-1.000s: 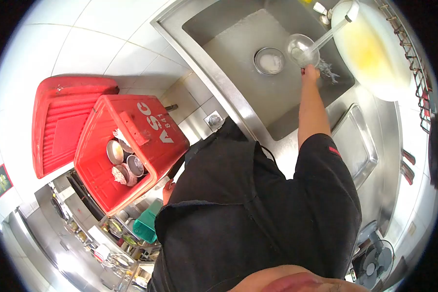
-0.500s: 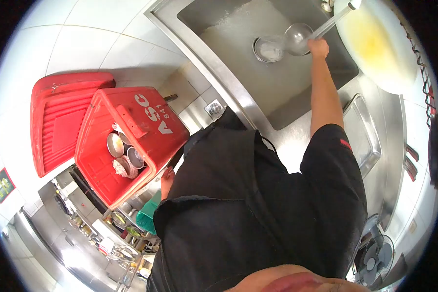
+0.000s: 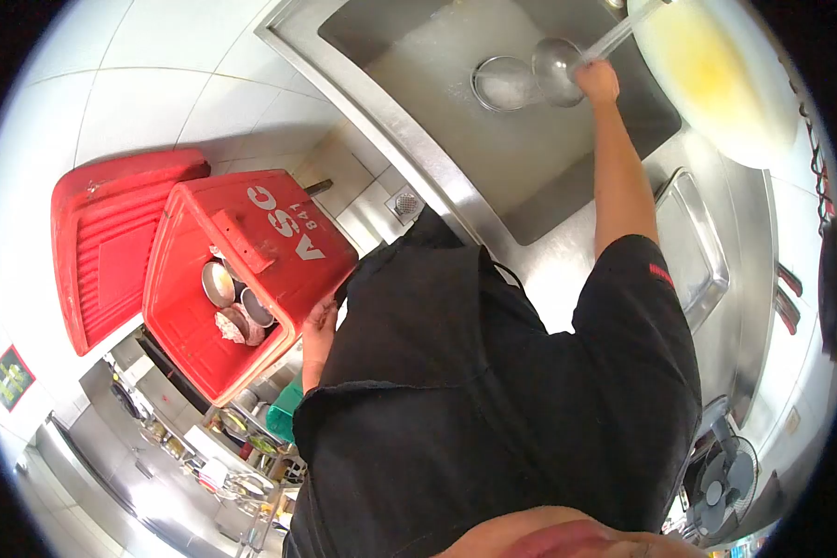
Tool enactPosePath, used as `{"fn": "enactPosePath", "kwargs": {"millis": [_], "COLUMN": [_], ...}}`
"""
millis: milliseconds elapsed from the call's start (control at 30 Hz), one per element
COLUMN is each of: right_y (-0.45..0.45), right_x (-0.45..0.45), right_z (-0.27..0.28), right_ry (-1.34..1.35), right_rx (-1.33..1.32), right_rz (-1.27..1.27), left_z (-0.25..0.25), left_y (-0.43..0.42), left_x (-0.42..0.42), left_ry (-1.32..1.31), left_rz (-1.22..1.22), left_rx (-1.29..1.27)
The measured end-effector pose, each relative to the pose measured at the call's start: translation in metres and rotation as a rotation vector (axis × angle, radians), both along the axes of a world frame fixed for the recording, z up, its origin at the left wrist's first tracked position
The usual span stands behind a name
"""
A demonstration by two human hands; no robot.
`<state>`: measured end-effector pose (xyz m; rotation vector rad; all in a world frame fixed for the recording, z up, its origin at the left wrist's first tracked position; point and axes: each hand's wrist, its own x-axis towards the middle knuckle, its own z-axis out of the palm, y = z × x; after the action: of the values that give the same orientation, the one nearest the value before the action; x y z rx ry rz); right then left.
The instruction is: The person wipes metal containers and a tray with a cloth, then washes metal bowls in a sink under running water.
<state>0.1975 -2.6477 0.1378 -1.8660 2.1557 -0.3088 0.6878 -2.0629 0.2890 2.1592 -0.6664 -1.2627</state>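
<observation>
My right hand [image 3: 597,82] is closed around the handle of a metal ladle [image 3: 556,67], close to its bowl, over the grey metal sink [image 3: 418,121]. Cloudy water covers part of the sink floor. Beside the ladle bowl is a round metal-rimmed thing [image 3: 504,84]; whether it is a bowl or the drain I cannot tell. My left hand [image 3: 320,319] hangs open by my side, next to the near corner of the red bin [image 3: 293,228]; whether it touches the bin is unclear. Metal bowls [image 3: 219,283] and a pale crumpled thing [image 3: 232,325] lie inside the bin.
A red ribbed lid [image 3: 112,251] leans on the tiled wall behind the bin. Right of the sink are a large white round surface with a yellow patch [image 3: 716,74], a metal tray [image 3: 693,251] and knives [image 3: 788,302]. A fan [image 3: 721,479] stands lower right.
My left hand has risen beside the bin and shows more. The ladle and my right hand appear slightly further left, and the whole view has shifted a little.
</observation>
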Motion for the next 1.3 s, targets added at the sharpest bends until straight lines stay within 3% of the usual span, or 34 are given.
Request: {"fn": "enactPosePath", "kwargs": {"millis": [133,233,333,433,533,733,800,833,900,1000,1100,1167,1200,1267,1300], "right_y": [-0.024,-0.017,0.005,0.021,0.060,0.117,0.131,0.140,0.154,0.160,0.140,0.109,0.094,0.085,0.087], "right_x": [-0.007,0.011,0.038,0.068,0.122,0.226,0.256,0.264,0.276,0.283,0.258,0.224,0.201,0.163,0.156], "right_z": [-0.010,0.013,0.039,0.033,0.082,0.112,0.110,0.108,0.112,0.097,0.080,0.038,0.000,-0.103,-0.113], "right_ry": [0.018,0.059,-0.224,-0.441,-0.535,-1.021,-1.173,-1.256,-1.327,-1.505,-1.614,-1.296,-0.943,-0.513,-0.457], "right_rx": [-0.066,-0.205,-0.209,-0.917,-0.855,-0.339,-0.343,-0.091,0.019,0.018,0.018,-0.049,-0.087,-0.227,-0.097], "right_rz": [0.037,0.045,-0.018,0.350,0.337,0.009,0.102,0.087,0.135,0.316,0.225,-0.262,-0.408,-0.599,-0.710], "left_z": [0.016,0.021,0.022,0.040,0.038,0.040,0.042,0.042,0.035,0.015,0.012,0.013,0.012,0.010,0.010], "left_y": [-0.032,-0.054,-0.085,-0.138,-0.185,-0.284,-0.305,-0.313,-0.320,-0.314,-0.306,-0.303,-0.301,-0.300,-0.301], "left_x": [-0.008,-0.003,0.000,-0.006,-0.003,-0.017,-0.025,-0.029,-0.026,-0.011,-0.004,-0.005,-0.005,-0.005,-0.006], "left_ry": [-0.112,-0.199,-0.231,-0.242,-0.223,-0.028,0.084,0.140,0.214,0.251,0.250,0.189,0.192,0.198,0.202], "left_rz": [-0.107,-0.178,-0.175,-0.169,-0.130,0.014,0.089,0.127,0.205,0.337,0.407,0.435,0.443,0.454,0.459], "left_rx": [-0.008,-0.058,-0.174,-0.237,-0.326,-0.466,-0.482,-0.488,-0.508,-0.499,-0.483,-0.436,-0.449,-0.475,-0.464]}}
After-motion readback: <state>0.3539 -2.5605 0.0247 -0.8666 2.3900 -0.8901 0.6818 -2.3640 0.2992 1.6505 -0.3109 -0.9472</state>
